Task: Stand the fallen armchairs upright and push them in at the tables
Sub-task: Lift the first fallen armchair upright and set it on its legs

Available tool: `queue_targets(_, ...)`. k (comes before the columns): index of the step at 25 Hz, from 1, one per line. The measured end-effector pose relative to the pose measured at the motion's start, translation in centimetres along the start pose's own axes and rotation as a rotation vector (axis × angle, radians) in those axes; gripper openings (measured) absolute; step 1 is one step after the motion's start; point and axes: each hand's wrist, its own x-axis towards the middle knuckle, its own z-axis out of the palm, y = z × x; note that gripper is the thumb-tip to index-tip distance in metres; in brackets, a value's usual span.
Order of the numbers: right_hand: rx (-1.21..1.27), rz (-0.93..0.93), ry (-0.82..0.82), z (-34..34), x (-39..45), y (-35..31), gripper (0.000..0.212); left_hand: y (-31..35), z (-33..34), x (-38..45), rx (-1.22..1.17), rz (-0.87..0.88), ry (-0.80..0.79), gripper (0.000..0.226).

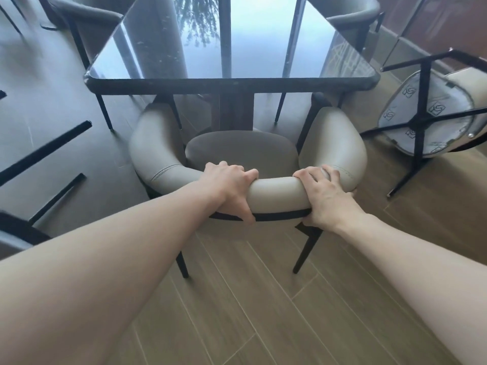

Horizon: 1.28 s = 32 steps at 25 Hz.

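A beige armchair (279, 192) with a curved padded back and black legs stands upright in front of me, its arms at the near edge of the dark glossy square table (232, 83). My left hand (232, 189) grips the top of the backrest left of centre, fingers curled over it. My right hand (325, 196) grips the same backrest on the right. To the right, a second armchair (432, 111) lies fallen on its side, its patterned underside and black legs facing me.
Two more armchairs (87, 19) (350, 14) stand at the table's far corners. Black chair legs (44, 148) of another fallen chair stick out at the left. Wood-plank floor (250, 299) lies below me, and a wall runs along the far right.
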Motion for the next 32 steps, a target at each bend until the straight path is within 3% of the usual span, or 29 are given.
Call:
queue_targets(10, -0.198, 0.078, -0.001, -0.9, 1.1, -0.3, 0.084, 1.1, -0.1, 0.7, -0.094, -0.131, -0.046, 0.088)
queue_targets(16, -0.207, 0.229, -0.019, -0.7, 0.4, -2.8, 0.092, 1.7, 0.9, -0.6, -0.218, -0.199, 0.044, 0.091)
queue_targets(20, -0.145, 0.219, -0.075, -1.4, -1.1, -3.4, 0.094, 2.5, 1.3, -3.3, -0.243, -0.202, 0.114, 0.093)
queue_targets(23, 0.009, 0.188, -0.119, -3.3, -2.4, -4.2, 0.075, 2.2, -0.4, -5.8, -0.394, -0.192, -0.003, 0.098)
queue_targets(26, 0.282, 0.13, -0.163, -7.2, -3.5, -5.6, 0.058, 2.2, -3.8, -8.7, -0.676, -0.217, -0.04, 0.082)
queue_targets(32, 0.596, -0.076, -0.032, -14.9, -9.7, -10.4, 0.063, 3.7, -11.0, -16.5, -1.13, -0.294, 0.274, 0.059)
